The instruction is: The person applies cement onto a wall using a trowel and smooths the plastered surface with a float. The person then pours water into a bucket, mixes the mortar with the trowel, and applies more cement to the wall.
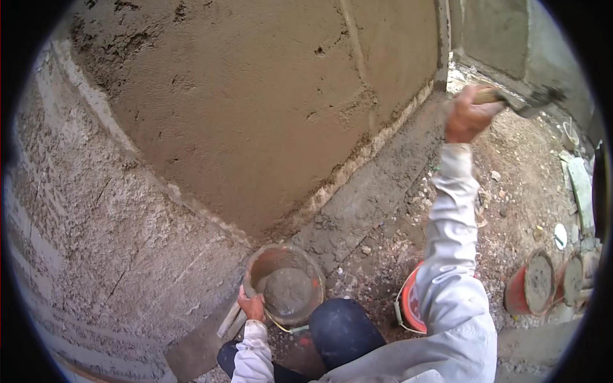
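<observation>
My right hand (471,116) is raised at the upper right, closed around the wooden handle of a trowel (533,105). The trowel's blade points right, dark with mortar and blurred. Low in the view, my left hand (252,304) grips the left rim of a bucket (313,265), its thumb at the edge and the other fingers partly hidden. Grey wet mortar (288,290) lies inside the bucket, which stands upright at the foot of the wall. Above it stretches the brown, freshly plastered wall (255,115), rough and pitted at its upper left.
A rough unsmoothed wall (147,236) rises on the left. An orange-red bucket (412,297) stands partly behind my right sleeve. Two red buckets of mortar, one nearer (531,284), stand at the right. Rubble (396,239) covers the ground, and a board (580,188) lies farther right.
</observation>
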Demonstrator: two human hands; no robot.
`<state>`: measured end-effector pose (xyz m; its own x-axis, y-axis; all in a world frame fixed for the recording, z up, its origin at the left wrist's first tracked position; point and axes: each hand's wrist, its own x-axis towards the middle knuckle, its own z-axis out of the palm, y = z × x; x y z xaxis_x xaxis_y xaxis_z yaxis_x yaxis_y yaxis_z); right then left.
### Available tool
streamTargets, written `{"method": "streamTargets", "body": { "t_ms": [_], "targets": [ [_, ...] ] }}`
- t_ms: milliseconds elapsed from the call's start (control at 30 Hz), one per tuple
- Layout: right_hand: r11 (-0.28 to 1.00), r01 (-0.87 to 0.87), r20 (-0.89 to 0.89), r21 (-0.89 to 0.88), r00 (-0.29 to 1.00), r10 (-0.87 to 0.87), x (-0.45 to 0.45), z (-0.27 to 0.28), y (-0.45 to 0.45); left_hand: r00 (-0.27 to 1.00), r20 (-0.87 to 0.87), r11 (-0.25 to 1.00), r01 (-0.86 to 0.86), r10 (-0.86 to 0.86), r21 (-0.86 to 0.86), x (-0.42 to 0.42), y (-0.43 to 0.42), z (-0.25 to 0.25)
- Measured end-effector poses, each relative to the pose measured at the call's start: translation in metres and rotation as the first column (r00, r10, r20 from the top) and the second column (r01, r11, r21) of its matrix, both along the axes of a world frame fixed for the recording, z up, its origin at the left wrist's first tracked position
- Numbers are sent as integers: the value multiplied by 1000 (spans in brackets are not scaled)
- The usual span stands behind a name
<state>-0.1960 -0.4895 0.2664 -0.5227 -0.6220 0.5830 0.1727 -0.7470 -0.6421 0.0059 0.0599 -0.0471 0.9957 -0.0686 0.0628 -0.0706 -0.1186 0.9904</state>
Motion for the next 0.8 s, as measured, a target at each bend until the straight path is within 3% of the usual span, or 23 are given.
{"method": "streamTargets", "body": {
  "t_ms": [33,67,100,133,167,200,233,267,300,367,400,433,500,567,600,667,700,733,800],
  "targets": [
    [992,108,-78,57,992,-104,27,-21,-20,1000,-3,1000,-14,14,-26,-2,0,1],
    [964,231,-265,132,945,-190,55,-46,-32,1000,1,1000,-9,9,-13,0,3,-1],
    [939,338,-676,66,707,-207,74,-79,-43,1000,1,1000,-4,4,1,3,6,-6],
    [955,283,-922,84,385,-33,91,-107,-58,1000,-3,1000,2,-1,18,2,11,-11],
    [1000,-14,-1000,2,-16,2,91,-126,-50,1000,-1,1000,-2,2,-2,1,14,-14],
    [970,-201,-980,136,-172,101,96,-136,-13,1000,5,1000,-2,2,-24,4,13,-13],
    [899,-434,-996,52,-92,14,98,-170,12,1000,1,999,-5,5,-49,3,12,-15],
    [858,-498,-990,124,-121,73,91,-175,57,1000,-26,999,2,-3,-42,4,8,-16],
    [803,-552,-967,226,-230,114,96,-204,81,998,-59,1000,4,-6,-26,3,12,-16],
    [503,-720,-876,479,-352,331,96,-243,133,998,-58,1000,3,-3,-11,5,15,-18],
    [303,-447,-536,842,-631,561,90,-230,163,1000,-31,1000,-4,4,-11,5,15,-25],
    [20,-71,-66,997,-743,666,83,-215,192,1000,-3,1000,-8,8,-13,4,12,-29],
    [-292,105,260,950,-786,561,95,-290,229,998,-33,999,53,-53,-3,-12,1,-13],
    [-504,352,601,789,-615,511,109,-409,269,998,41,996,53,-56,70,-20,-6,-21],
    [-660,207,597,722,-668,444,101,-465,299,998,48,991,29,-35,132,-26,-9,-21],
    [-822,-3,610,569,-669,425,81,-476,319,984,170,983,27,-59,181,-38,-13,-18],
    [-846,-77,648,528,-608,460,55,-434,327,971,227,978,26,-74,209,-39,-11,-18],
    [-828,-136,624,544,-594,508,39,-440,327,972,223,974,28,-80,226,-36,-6,-23],
    [-741,-248,493,624,-611,620,13,-476,320,984,157,995,79,-87,56,-34,-3,-11]
  ]
}}
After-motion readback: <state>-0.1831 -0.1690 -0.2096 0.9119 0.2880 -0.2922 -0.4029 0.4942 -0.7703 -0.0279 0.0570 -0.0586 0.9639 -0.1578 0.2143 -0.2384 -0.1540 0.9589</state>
